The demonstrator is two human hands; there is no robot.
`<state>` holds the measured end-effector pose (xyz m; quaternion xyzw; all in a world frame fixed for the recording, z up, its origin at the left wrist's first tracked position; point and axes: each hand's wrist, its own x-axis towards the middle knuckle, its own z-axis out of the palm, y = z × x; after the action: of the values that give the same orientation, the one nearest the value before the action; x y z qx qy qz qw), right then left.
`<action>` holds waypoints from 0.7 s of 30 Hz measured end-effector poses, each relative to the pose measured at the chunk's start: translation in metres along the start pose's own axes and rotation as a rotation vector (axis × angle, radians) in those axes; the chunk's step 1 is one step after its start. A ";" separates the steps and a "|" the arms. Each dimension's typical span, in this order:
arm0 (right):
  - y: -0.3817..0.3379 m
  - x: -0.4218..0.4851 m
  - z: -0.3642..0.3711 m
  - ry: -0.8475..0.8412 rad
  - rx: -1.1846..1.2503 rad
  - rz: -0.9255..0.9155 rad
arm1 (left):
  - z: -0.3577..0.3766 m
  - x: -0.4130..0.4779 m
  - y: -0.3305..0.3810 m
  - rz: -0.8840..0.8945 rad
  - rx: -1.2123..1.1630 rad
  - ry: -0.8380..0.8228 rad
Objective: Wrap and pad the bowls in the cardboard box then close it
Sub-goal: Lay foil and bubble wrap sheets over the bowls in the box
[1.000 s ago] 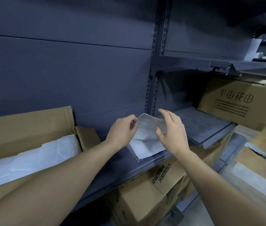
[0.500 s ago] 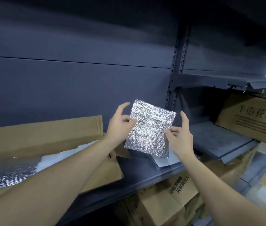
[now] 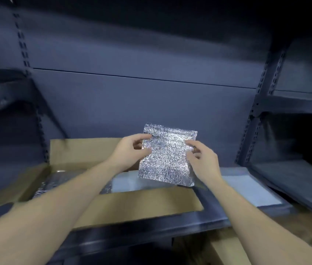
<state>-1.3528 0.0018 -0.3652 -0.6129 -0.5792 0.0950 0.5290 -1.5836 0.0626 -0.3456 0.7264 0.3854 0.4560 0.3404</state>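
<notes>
The dark metal shelving [image 3: 151,104] fills most of what I see, and on its shelf sits the open cardboard box [image 3: 141,205], far flap standing up and near flap folded out towards me. Inside the box, at the left, lies crinkled foil lining [image 3: 52,180], with white padding [image 3: 126,183] at the right end; I can see no bowls, so they are either under the padding or out of view. To the right of the box a white foam sheet [image 3: 246,190] lies flat on the shelf. Above the box's right end I hold a silver foil-faced padding sheet [image 3: 167,157] clear of everything, its long axis roughly upright and its lower edge hanging just over the white padding. My left hand [image 3: 126,152] pinches its left edge with thumb and curled fingers, and my right hand [image 3: 203,159] pinches the right edge the same way, fingers [image 3: 190,144] bent onto the foil face. The box opening lies below and to the left of the sheet, so my left hand is nearer to it, and I judge the sheet goes down and leftwards next
</notes>
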 end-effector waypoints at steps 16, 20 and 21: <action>-0.030 0.001 0.102 -0.635 -0.229 -0.077 | -0.115 -0.048 -0.059 -0.213 0.439 -0.250; -0.026 0.003 0.105 -0.731 -0.239 -0.035 | -0.113 -0.049 -0.071 -0.222 0.558 -0.304; -0.025 0.002 0.106 -0.746 -0.256 -0.027 | -0.113 -0.050 -0.074 -0.226 0.599 -0.320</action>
<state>-1.4442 0.0549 -0.3895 -0.5896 -0.7469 0.2310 0.2026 -1.7211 0.0701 -0.3883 0.8091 0.5216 0.1627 0.2165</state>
